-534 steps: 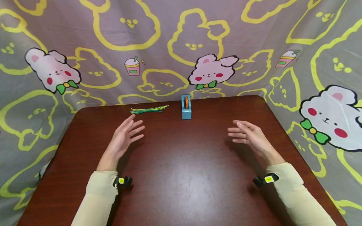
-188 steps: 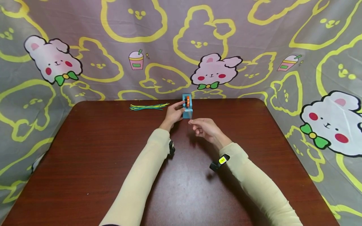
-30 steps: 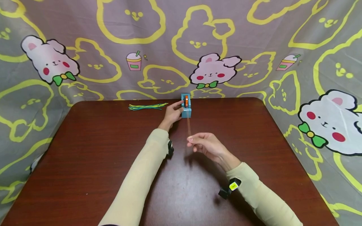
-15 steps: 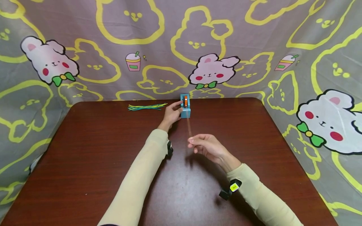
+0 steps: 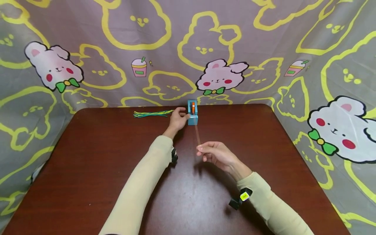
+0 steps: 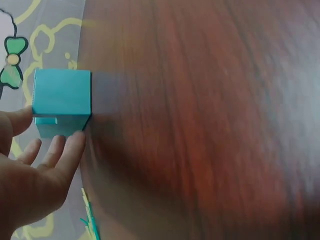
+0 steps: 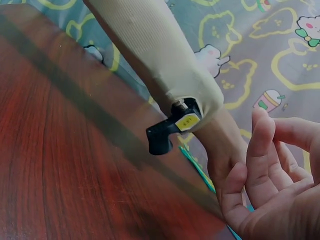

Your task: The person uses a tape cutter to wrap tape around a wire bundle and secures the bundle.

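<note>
A blue tape dispenser (image 5: 192, 120) with an orange core (image 5: 193, 107) stands at the back middle of the table. From its front a strip of clear tape (image 5: 197, 134) stretches toward the person. My right hand (image 5: 218, 156) pinches the strip's near end between thumb and forefinger, above the table; in the right wrist view the same right hand (image 7: 285, 185) has its other fingers bent. Beside the dispenser's left side, my left hand (image 5: 177, 120) has its fingers loosely bent and spread. In the left wrist view its thumb and fingertips are right at the dispenser (image 6: 62, 92).
A bundle of yellow and green thin strands (image 5: 152, 114) lies left of the dispenser, close to the left hand. A patterned cloth (image 5: 164, 58) hangs behind the dark wooden table (image 5: 102, 163) and along its sides. Each wrist wears a small black camera (image 5: 244, 195).
Since several seconds ago, the right hand has drawn the tape out toward the person. In the last half second, the left fingers have come away from the dispenser's upper side; the right hand barely moved.
</note>
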Demonstrator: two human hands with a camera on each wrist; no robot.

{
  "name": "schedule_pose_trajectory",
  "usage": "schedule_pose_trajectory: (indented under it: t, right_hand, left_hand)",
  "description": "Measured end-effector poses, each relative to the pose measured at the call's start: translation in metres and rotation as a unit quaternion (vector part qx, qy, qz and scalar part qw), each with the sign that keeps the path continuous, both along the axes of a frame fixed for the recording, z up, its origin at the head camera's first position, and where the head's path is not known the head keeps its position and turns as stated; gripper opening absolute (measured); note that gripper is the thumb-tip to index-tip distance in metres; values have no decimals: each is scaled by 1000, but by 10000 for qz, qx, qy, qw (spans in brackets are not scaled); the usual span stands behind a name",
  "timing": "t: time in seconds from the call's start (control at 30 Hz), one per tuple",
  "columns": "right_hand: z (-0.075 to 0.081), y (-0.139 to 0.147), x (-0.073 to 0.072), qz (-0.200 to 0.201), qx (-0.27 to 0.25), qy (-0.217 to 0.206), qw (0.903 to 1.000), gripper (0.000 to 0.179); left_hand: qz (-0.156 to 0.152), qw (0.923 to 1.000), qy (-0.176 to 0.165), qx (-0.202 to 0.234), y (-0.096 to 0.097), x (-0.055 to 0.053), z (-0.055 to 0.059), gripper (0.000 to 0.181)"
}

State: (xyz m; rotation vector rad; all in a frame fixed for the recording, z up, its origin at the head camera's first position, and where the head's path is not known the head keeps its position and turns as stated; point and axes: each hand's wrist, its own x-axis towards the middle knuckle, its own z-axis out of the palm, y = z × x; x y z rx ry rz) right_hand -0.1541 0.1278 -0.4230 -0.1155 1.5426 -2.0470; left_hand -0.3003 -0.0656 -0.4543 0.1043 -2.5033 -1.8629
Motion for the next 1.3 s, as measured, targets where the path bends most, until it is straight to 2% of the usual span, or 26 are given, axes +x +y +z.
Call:
schedule_pose_trajectory:
  t: [0.1, 0.2, 0.3, 0.37, 0.43, 0.6, 0.8, 0.9, 1.07, 1.3]
  right_hand:
    - [-1, 0, 0, 5, -49, -26, 10000, 17]
    - [-1, 1, 0, 22, -80, -25, 10000, 17]
    - [-2, 2, 0, 54, -109, -17, 9999, 17]
    - [-3, 2, 1, 67, -155, -38, 9999, 17]
    - [-4, 2, 1, 69, -207, -58, 9997, 15]
    - [-5, -1, 2, 87, -279, -67, 9996, 16]
    - [-4, -5, 2, 88, -307, -74, 9995, 18]
    - [-4, -5, 2, 46, -286, -81, 9995, 17]
    - [-5, -5, 2, 42, -280, -29, 9996, 17]
    - [-7, -5, 2, 114, -323, 72, 9994, 18]
  left_hand:
    - [-1, 9993, 174, -330, -7, 0, 0, 42]
    - [-30, 9996, 274, 41, -21, 0, 0, 39]
    - [-53, 9982, 396, 437, -42, -2, 2, 35]
    - [-51, 9976, 495, 472, -59, -3, 4, 32]
    - [43, 9975, 658, 256, -78, -6, 6, 30]
    - [245, 9928, 1009, -590, -123, -12, 8, 30]
    - [42, 9886, 846, -1243, -158, -12, 9, 37]
    - [-147, 9870, 840, -1359, -164, -17, 9, 40]
    - [-472, 9857, 549, -1519, -172, -18, 9, 47]
    - [-671, 9826, 174, -1721, -180, -21, 4, 48]
